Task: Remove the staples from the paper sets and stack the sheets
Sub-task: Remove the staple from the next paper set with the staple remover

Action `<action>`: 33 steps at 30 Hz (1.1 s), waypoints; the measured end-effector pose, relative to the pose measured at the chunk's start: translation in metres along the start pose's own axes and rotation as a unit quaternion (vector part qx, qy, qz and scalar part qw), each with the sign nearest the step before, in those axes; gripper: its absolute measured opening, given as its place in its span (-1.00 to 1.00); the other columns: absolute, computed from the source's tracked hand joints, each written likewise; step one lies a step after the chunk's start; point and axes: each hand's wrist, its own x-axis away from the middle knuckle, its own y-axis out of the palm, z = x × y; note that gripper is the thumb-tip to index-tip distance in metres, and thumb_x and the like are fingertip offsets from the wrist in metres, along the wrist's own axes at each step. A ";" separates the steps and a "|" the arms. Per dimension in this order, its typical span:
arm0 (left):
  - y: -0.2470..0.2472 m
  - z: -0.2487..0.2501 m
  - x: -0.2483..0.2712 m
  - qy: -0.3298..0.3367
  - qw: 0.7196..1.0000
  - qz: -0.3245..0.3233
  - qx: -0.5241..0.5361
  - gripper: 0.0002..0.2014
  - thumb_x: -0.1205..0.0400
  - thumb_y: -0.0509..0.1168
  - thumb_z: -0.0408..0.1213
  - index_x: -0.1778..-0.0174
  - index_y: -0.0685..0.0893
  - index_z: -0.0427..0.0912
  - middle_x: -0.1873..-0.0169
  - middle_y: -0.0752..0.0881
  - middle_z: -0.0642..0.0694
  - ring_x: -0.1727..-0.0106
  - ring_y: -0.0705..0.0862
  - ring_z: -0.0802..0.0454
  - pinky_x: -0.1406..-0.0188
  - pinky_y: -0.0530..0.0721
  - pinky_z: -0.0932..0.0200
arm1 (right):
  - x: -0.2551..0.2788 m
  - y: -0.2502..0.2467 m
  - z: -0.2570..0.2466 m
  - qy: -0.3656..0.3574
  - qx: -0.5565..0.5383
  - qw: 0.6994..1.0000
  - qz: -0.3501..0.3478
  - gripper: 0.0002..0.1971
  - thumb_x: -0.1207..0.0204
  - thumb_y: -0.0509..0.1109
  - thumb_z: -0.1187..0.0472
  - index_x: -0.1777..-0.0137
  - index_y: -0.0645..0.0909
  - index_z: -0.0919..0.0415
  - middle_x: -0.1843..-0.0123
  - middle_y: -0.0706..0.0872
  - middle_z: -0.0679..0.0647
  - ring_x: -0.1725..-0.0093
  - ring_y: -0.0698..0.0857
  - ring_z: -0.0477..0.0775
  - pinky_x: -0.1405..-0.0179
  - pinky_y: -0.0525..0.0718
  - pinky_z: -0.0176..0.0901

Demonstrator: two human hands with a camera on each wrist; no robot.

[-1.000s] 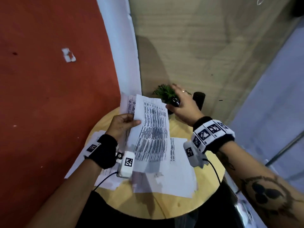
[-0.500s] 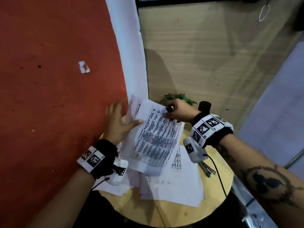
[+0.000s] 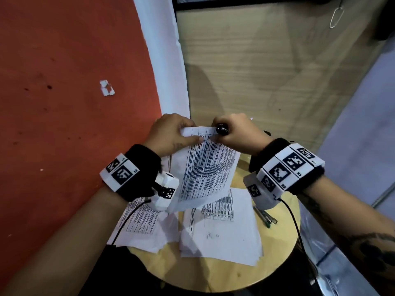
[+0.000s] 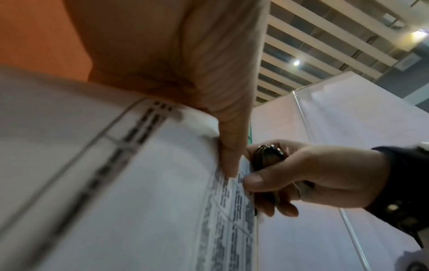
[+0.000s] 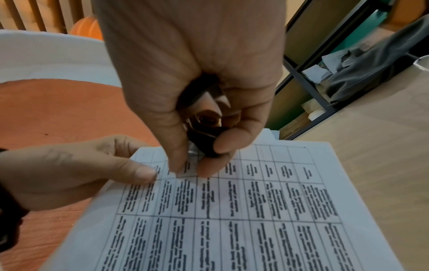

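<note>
A printed paper set (image 3: 205,167) with a table of text is held up above the round wooden table (image 3: 213,274). My left hand (image 3: 171,133) pinches its top left corner, thumb on the front of the sheet (image 5: 144,172). My right hand (image 3: 235,133) grips a black staple remover (image 3: 222,130) and sets it against the top edge of the paper set (image 5: 232,210), right beside my left thumb. In the right wrist view the staple remover (image 5: 204,143) sits between thumb and fingers. The staple itself is hidden.
Loose printed sheets (image 3: 218,227) lie spread on the table, some hanging over its left edge (image 3: 136,221). A green pen (image 3: 265,216) lies at the table's right side. A red wall (image 3: 64,103) stands at the left, a wooden panel (image 3: 267,71) behind.
My left hand has closed on the top left corner of the paper set. Both hands lifted the set higher, and the right hand brought the staple remover to the top edge.
</note>
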 end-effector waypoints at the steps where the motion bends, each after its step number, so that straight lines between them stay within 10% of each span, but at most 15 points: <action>1: 0.001 -0.001 0.000 0.011 1.000 0.001 0.009 -0.73 -0.28 0.31 0.32 0.45 0.66 0.22 0.38 0.78 -0.06 0.22 0.75 -0.13 0.11 0.68 -0.13 | 0.002 -0.001 0.000 -0.001 -0.007 1.000 0.007 -0.90 -0.42 0.46 0.15 0.08 0.68 0.04 0.10 0.76 0.07 0.02 0.68 0.18 0.03 0.65 0.07; 8: 0.005 0.004 0.000 0.019 0.999 0.017 0.044 -0.85 -0.30 0.34 0.26 0.48 0.64 0.33 0.45 0.63 0.09 0.30 0.63 -0.08 0.18 0.63 -0.12 | 0.008 -0.003 -0.004 -0.026 -0.014 0.999 0.043 -0.94 -0.45 0.44 0.17 0.11 0.68 0.12 0.23 0.69 0.03 0.08 0.68 0.19 0.08 0.63 0.04; 14: -0.004 0.002 0.004 -0.008 0.997 0.014 0.075 -0.67 -0.29 0.35 0.34 0.25 0.75 0.21 0.26 0.78 -0.31 0.28 0.69 -0.08 0.08 0.67 -0.12 | 0.020 -0.015 -0.014 0.002 -0.296 0.903 0.313 -0.81 -0.51 0.30 0.08 0.29 0.53 0.12 0.30 0.72 0.22 0.22 0.72 0.18 0.25 0.68 0.02; 18: -0.007 0.003 0.003 -0.006 0.996 0.037 0.085 -0.68 -0.24 0.39 0.27 0.39 0.76 0.10 0.35 0.75 -0.36 0.43 0.53 -0.01 0.31 0.53 0.07 | 0.034 0.000 -0.025 0.082 -0.486 0.854 0.169 -0.81 -0.39 0.34 0.09 0.30 0.38 0.08 0.46 0.54 -0.06 0.47 0.52 -0.15 0.58 0.41 -0.40; 21: -0.008 -0.002 0.003 -0.014 0.996 0.031 0.086 -0.54 -0.21 0.38 0.28 0.28 0.77 -0.06 0.34 0.72 -0.43 0.38 0.51 0.04 0.29 0.59 0.00 | 0.055 0.035 -0.025 0.158 -0.630 0.760 0.013 -0.78 -0.15 0.29 0.29 0.24 0.33 0.11 0.30 0.50 0.01 0.33 0.48 -0.10 0.49 0.46 -0.38; 23: -0.008 -0.005 0.004 -0.019 0.996 0.024 0.086 -0.46 -0.20 0.38 0.28 0.32 0.78 -0.19 0.34 0.74 -0.41 0.37 0.54 0.04 0.29 0.58 0.01 | 0.065 0.051 -0.021 0.171 -0.628 0.758 -0.042 -0.68 -0.21 0.33 0.48 0.19 0.31 0.14 0.23 0.46 0.05 0.27 0.45 -0.07 0.34 0.45 -0.33; 28: -0.011 -0.004 0.004 -0.023 0.996 0.006 0.087 -0.47 -0.19 0.43 0.21 0.39 0.73 -0.28 0.45 0.69 -0.34 0.41 0.51 0.05 0.35 0.44 0.11 | 0.059 0.042 -0.022 0.113 -0.564 0.816 0.060 -0.53 -0.30 0.44 0.60 0.00 0.37 0.10 0.05 0.52 0.06 0.11 0.60 -0.12 0.15 0.62 -0.31; 33: -0.012 0.000 0.005 -0.034 0.995 0.001 0.096 -0.66 -0.22 0.48 0.13 0.50 0.70 -0.10 0.58 0.55 -0.11 0.50 0.42 0.09 0.41 0.31 0.18 | 0.039 0.017 -0.034 0.051 -0.627 0.762 0.154 -0.57 -0.22 0.48 0.59 0.04 0.47 0.16 0.09 0.66 0.11 0.17 0.71 -0.10 0.17 0.67 -0.33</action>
